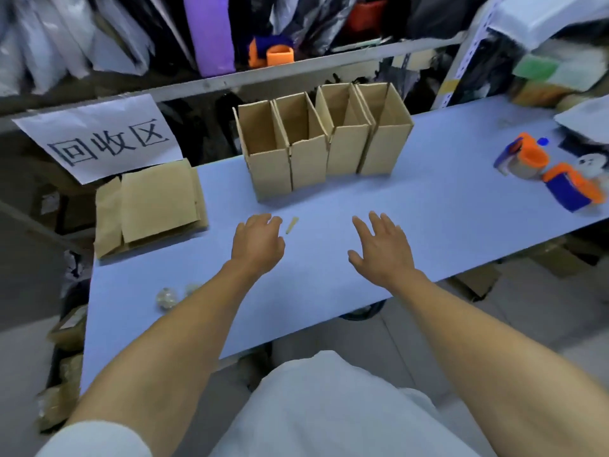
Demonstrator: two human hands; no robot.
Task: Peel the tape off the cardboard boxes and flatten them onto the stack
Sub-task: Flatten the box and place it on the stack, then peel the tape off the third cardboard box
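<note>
**Four boxes still standing, a small stack already flat**

At the far left of the tabletop (428, 199), under a white paper sign (99, 136) with three large black characters, lies the stack (155, 206) of flattened cardboard. It looks like only a few sheets, matte brown, with soft edges and a fold line that runs down one side. So I judge that a small part of the job is done.

Near the front left edge I see something small and shiny, maybe balls of crumpled clear tape (166, 296), but it is too blurred to say for sure.

The left hand (258, 244) hovers above the blue surface with its fingers loosely curled and a little apart; it holds nothing. Just beside it lies a thin tan scrap (292, 224), perhaps cardboard or tape.

Behind, in the middle, four cardboard boxes (324, 140) stand upright in a tight row, touching each other, tops open, walls plain and stiff. None is flattened yet, so most of the work remains. Whether they have tape on the bottoms I cannot tell.

The right hand (382, 245) is also empty, fingers straight and spread wide, palm down.

At the far right rest two tape dispensers (547, 173), orange and blue plastic, smooth and glossy.
</note>
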